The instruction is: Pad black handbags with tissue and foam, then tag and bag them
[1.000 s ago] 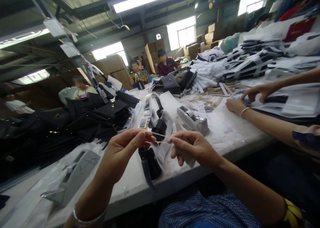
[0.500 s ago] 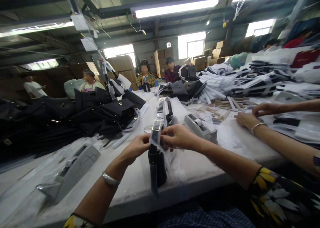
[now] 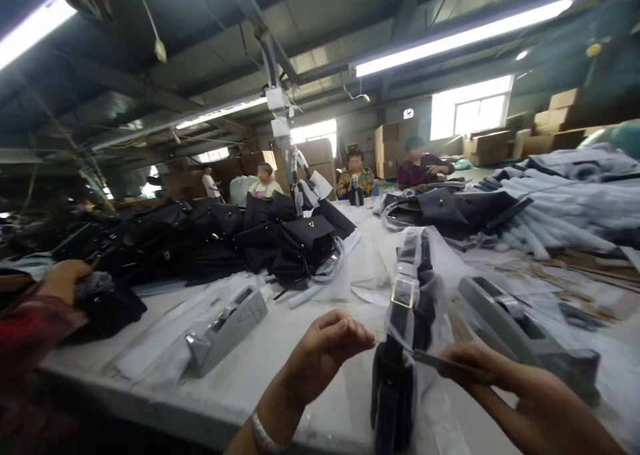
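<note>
A dark metal roof [image 3: 200, 38] spans the workshop, with a long strip light [image 3: 465, 36] lit beneath it. Below, a pale worktable [image 3: 305, 318] runs across the view. A broad heap of black bags [image 3: 210, 232] covers its far left side, and a stack of white-wrapped pieces [image 3: 555, 208] lies at the far right. Three people [image 3: 356, 178] sit beyond the table; at the left edge, a co-worker's hand [image 3: 67, 275] touches a dark bundle.

Near the front edge, a black bag [image 3: 393, 395] stands upright between the person's two hands, clear plastic wrapping [image 3: 445, 255] around its raised strap [image 3: 406, 322]. A grey tape dispenser [image 3: 525, 338] sits to its right, and another grey dispenser [image 3: 230, 328] well to its left.

The right hand [image 3: 520, 382] grips a thin flat metal tool [image 3: 450, 367], its tip at the strap. The left hand [image 3: 325, 352] has its fingertips drawn together beside the strap; whether they pinch anything, I cannot tell. A gold-toned buckle [image 3: 403, 291] shows through the plastic.
</note>
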Tool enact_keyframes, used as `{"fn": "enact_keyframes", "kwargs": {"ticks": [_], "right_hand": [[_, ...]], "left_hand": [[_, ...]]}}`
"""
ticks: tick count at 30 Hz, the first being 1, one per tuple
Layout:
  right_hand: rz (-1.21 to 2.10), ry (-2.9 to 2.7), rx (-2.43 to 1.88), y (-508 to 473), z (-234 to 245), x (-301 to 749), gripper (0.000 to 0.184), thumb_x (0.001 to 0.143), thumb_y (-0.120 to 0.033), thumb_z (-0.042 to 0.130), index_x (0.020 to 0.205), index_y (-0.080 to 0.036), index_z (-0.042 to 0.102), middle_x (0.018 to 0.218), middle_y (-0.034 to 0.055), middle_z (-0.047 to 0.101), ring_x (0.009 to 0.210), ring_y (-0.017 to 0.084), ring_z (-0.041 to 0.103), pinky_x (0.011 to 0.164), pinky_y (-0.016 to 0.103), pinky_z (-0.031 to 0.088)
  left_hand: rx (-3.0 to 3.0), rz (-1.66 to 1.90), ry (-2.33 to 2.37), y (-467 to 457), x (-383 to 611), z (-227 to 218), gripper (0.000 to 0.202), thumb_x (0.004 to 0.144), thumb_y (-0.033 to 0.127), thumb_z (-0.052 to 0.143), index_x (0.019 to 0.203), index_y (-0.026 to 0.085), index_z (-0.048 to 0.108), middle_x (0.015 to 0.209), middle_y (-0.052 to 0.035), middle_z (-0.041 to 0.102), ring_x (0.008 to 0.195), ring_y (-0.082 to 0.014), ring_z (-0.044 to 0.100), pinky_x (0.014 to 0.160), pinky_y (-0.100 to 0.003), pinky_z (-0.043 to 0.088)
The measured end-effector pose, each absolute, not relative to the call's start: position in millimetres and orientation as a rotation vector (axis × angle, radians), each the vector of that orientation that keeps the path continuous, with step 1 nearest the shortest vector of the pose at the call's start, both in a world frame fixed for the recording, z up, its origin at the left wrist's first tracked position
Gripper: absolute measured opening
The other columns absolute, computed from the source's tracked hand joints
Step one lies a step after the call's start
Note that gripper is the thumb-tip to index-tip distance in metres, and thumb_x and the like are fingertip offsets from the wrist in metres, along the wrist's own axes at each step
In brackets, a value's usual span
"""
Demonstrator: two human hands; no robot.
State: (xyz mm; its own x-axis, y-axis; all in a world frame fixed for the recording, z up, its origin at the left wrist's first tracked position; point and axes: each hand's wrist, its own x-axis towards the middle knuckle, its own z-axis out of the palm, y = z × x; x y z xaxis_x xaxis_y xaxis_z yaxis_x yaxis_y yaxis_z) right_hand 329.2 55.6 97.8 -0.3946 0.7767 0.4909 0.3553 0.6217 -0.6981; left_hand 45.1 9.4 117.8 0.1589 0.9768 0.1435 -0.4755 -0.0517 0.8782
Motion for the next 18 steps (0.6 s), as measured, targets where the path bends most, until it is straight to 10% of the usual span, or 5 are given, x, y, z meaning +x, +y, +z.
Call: {"fn": "enact_keyframes", "kwargs": {"ticks": [9,18], "right_hand": [[1.098,-1.589,-0.550,47.3,131.8,290.5,0.021,0.088,-0.040,0.069,0.082,-0.020,0.066,0.090,0.0056,0.075,0.084,0.020,0.072,0.078,0.031,0.060],[0.634,-1.954,-0.739,43.5,163.9,263.5,0.038,0.085,-0.023,0.071,0.121,-0.027,0.063,0.085,-0.0009,0.071,0.073,0.014,0.066,0.072,0.026,0.051]], "left_hand": [[1.274,1.437,0.928,18.0,82.1,125.5,0.031,0.081,0.028,0.076,0.111,0.019,0.074,0.068,-0.0019,0.069,0.063,-0.0116,0.058,0.066,-0.023,0.049],[1.431,1.324,1.021,6.4,84.3,151.7,0.037,0.078,0.032,0.080,0.113,0.023,0.074,0.111,-0.0088,0.074,0.105,-0.0265,0.068,0.091,-0.034,0.055]]}}
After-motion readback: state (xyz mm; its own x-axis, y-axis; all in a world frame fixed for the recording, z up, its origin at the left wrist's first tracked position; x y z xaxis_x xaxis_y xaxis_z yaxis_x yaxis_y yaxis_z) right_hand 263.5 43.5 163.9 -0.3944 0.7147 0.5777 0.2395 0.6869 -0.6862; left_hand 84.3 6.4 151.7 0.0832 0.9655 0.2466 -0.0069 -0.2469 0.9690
